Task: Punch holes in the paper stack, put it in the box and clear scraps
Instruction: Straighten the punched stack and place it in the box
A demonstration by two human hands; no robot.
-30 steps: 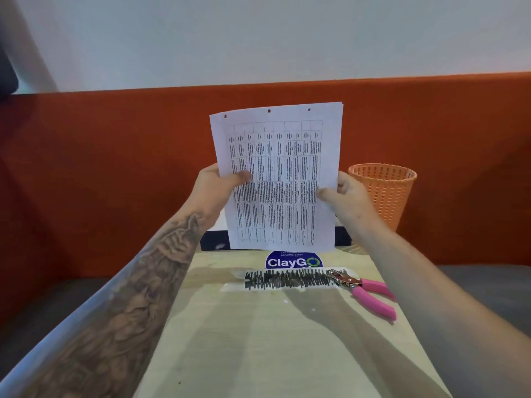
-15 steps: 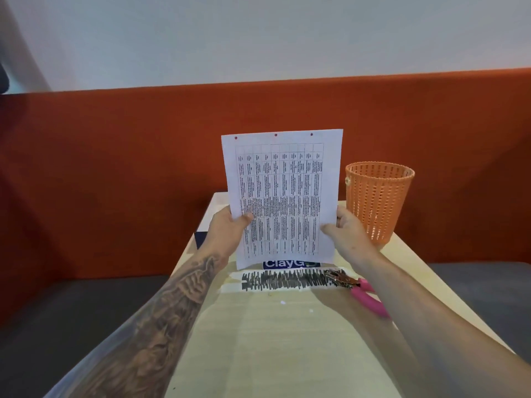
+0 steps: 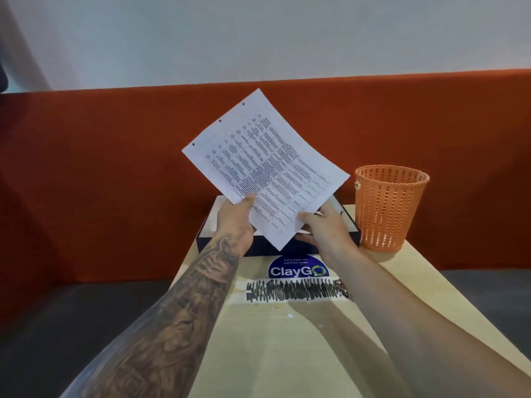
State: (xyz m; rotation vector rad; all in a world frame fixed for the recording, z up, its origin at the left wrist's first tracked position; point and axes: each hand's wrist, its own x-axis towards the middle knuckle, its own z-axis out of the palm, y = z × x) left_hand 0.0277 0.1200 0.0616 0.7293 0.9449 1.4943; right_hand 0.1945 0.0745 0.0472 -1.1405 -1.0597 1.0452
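Note:
A printed paper stack (image 3: 267, 165) with three punched holes along its upper left edge hangs tilted over the open dark box (image 3: 352, 225) at the far end of the table. My left hand (image 3: 235, 222) grips its lower left edge. My right hand (image 3: 327, 228) holds the lower right edge, over the box. Small white paper scraps (image 3: 290, 315) lie on the table nearer me. Only the metal tip of the hole punch (image 3: 343, 287) shows beside my right forearm; the rest is hidden.
An orange perforated basket (image 3: 388, 208) stands right of the box. A blue ClayGo sticker (image 3: 298, 270) and a scribbled white strip (image 3: 293, 291) lie on the wooden table (image 3: 273, 354). An orange bench back rises behind, with grey seats on both sides.
The stack has dropped toward the box and turned from upright to a diagonal tilt. Both hands moved forward over the box. The punch's pink handles are now behind my right arm.

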